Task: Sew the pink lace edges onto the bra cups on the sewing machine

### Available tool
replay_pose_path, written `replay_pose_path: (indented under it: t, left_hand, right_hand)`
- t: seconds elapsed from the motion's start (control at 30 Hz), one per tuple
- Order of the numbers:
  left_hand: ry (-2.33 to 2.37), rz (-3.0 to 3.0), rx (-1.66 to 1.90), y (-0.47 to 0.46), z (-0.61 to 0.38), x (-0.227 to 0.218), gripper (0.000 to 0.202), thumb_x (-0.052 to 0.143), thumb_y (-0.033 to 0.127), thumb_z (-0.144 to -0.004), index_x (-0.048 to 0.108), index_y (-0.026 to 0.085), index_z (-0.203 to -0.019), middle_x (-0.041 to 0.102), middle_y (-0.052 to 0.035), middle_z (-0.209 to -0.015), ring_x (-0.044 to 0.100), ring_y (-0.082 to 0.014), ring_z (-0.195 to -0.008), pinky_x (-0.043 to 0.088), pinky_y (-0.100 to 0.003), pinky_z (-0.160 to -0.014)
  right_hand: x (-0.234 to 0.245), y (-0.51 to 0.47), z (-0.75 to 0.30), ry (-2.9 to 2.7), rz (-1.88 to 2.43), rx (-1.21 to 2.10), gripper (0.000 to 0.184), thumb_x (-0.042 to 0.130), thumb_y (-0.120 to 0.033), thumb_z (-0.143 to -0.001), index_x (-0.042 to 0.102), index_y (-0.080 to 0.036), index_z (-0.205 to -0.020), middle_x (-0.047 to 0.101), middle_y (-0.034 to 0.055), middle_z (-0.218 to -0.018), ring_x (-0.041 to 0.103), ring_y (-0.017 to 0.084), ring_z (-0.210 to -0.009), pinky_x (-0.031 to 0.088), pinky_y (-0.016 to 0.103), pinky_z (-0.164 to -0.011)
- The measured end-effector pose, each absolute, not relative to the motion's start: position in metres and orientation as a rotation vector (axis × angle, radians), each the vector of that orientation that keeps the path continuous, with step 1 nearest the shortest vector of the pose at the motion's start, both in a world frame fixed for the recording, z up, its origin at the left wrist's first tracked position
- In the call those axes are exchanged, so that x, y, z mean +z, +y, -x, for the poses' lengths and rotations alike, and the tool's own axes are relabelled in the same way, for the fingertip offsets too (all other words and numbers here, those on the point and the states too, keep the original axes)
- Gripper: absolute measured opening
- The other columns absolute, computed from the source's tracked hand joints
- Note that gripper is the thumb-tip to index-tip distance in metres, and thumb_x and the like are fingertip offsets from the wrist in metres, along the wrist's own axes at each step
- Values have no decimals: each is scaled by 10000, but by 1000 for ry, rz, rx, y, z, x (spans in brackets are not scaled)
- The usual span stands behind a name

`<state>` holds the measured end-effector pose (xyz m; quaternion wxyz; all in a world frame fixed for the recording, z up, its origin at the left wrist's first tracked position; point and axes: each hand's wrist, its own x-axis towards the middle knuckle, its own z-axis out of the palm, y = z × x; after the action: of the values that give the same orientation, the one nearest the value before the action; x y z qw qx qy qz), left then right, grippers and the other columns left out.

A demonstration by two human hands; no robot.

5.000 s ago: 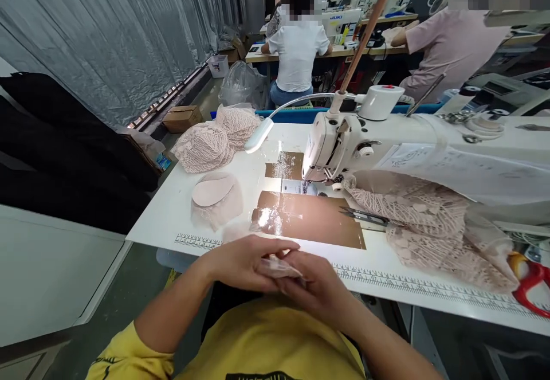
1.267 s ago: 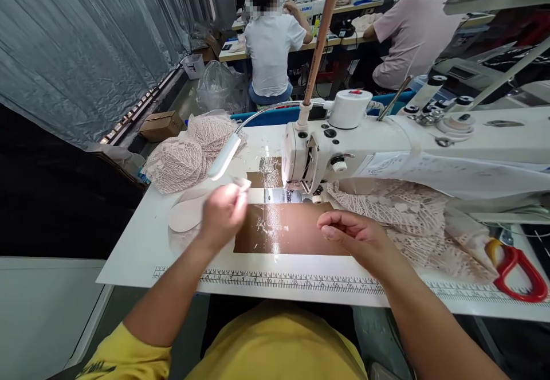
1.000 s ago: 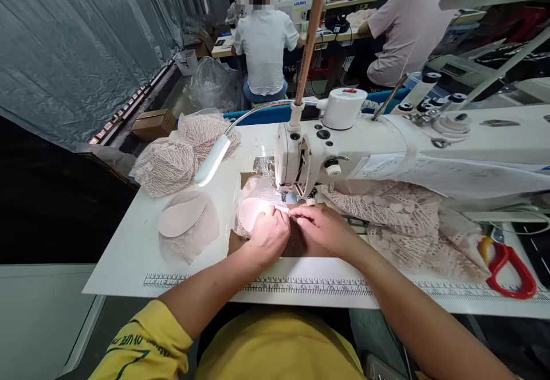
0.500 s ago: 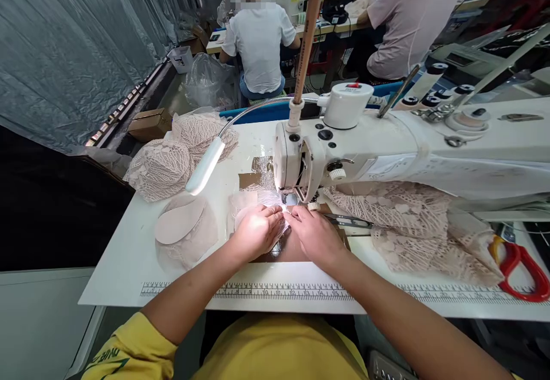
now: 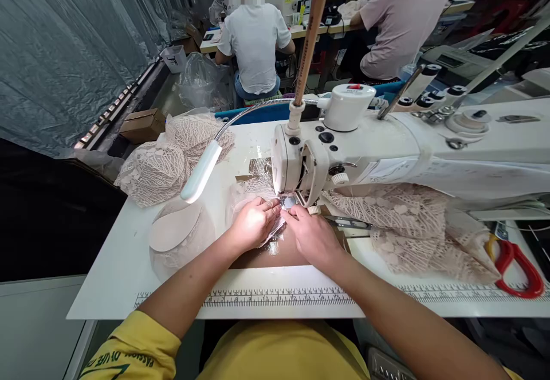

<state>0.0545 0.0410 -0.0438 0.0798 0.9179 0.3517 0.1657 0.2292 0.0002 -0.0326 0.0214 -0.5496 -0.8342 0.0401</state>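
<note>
Both hands meet just in front of the needle area of a white sewing machine (image 5: 287,165). My left hand (image 5: 253,224) lies on a pale lace fabric piece (image 5: 235,203), fingers pressed together at its edge near the presser foot. Beside it my right hand (image 5: 310,231) has its fingers bent and closed at the same edge; part of the cloth is hidden under both hands. Brown tape-covered sheeting (image 5: 275,257) lies beneath them. Right of my right hand rests a dark metal tool (image 5: 349,223), partly under lace.
Lace cups (image 5: 152,171) are piled at the back left, with a sheer piece and pad (image 5: 176,228) nearer. Lace fabric (image 5: 408,219) and red-handled scissors (image 5: 519,268) lie right. A lamp (image 5: 201,171) arches over the table; a ruler strip (image 5: 275,297) runs along the front. Two people sit beyond.
The fabric under my left hand has shifted slightly toward the back, and both hands remain close to the needle. The camera view has moved a little.
</note>
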Motion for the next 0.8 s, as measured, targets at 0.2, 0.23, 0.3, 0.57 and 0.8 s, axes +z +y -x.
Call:
replay_pose_path:
  t: [0.2,0.23,0.3,0.57,0.8]
  left_hand:
    - [1123,-2705,590,44,-55,-49,322,413,220,-939,639,112,-1141,654,-132,-1200,600,-221,-911,477,-369,-796]
    - [1158,-2698,573,44,-55,-50,328,412,230,-941,636,116,-1152,649,-129,-1212,594,-228,-933,475,-377,-812]
    - [1244,-2690,510,43,-55,-49,347,405,254,-946,623,132,-1186,628,-118,-1249,577,-244,-966,468,-399,-830]
    - [1502,-2649,395,39,-53,-48,395,432,254,-914,556,199,-1285,553,-109,-1339,393,-371,-1285,352,-585,-993]
    - [1227,-2418,268,24,-36,-26,447,507,76,-724,674,257,-1098,582,-11,-1328,394,-330,-1335,281,-593,-1088]
  right_hand:
    - [-37,-2,-232,-2572,1643,84,451,385,-45,-857,605,-209,-1215,619,105,-1046,541,225,-886,398,306,-678]
    - [-38,-2,-233,-2572,1637,82,457,387,-36,-847,606,-211,-1209,618,102,-1036,538,223,-883,392,304,-674]
    - [-39,-2,-234,-2568,1632,86,470,399,-21,-824,609,-211,-1199,613,97,-1019,533,220,-870,381,300,-662]
    - [-40,-4,-236,-2511,1608,125,484,418,-15,-789,626,-223,-1174,604,71,-1013,522,195,-826,362,287,-643]
    - [-44,-3,-246,-2335,1471,325,424,374,-78,-874,641,-205,-1177,661,53,-1056,598,176,-901,441,259,-731]
